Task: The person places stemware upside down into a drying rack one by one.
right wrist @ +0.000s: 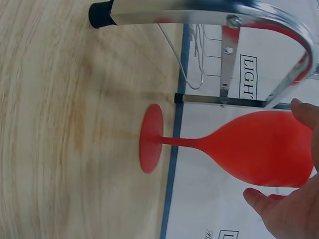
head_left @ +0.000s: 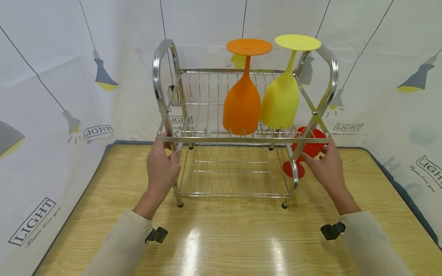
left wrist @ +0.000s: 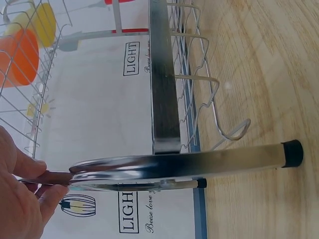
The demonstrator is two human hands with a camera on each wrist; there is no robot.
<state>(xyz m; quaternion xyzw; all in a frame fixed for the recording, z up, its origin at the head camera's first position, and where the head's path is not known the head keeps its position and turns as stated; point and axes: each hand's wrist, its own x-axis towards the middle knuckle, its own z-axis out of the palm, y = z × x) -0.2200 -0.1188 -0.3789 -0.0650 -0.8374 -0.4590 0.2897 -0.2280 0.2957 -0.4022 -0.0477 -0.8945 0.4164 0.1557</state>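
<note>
A chrome two-tier dish rack [head_left: 241,140] stands upright on the wooden table. My left hand [head_left: 163,163] pinches the front left corner of its upper shelf between thumb and fingers. Upside down on that shelf, side by side, are an orange goblet [head_left: 243,103] and a yellow goblet [head_left: 281,103]. A red goblet [right wrist: 249,149] stands upright on the table by the rack's right side. My right hand [head_left: 328,166] is at the front right corner of the upper shelf, in front of the red goblet, thumb and fingers spread apart near its bowl.
The lower wire shelf [head_left: 235,171] sits low between the rack's black-tipped feet. Behind and on both sides hangs a white backdrop cloth [head_left: 127,99] printed with lamps, its dark edge bordering the wooden table [head_left: 235,237].
</note>
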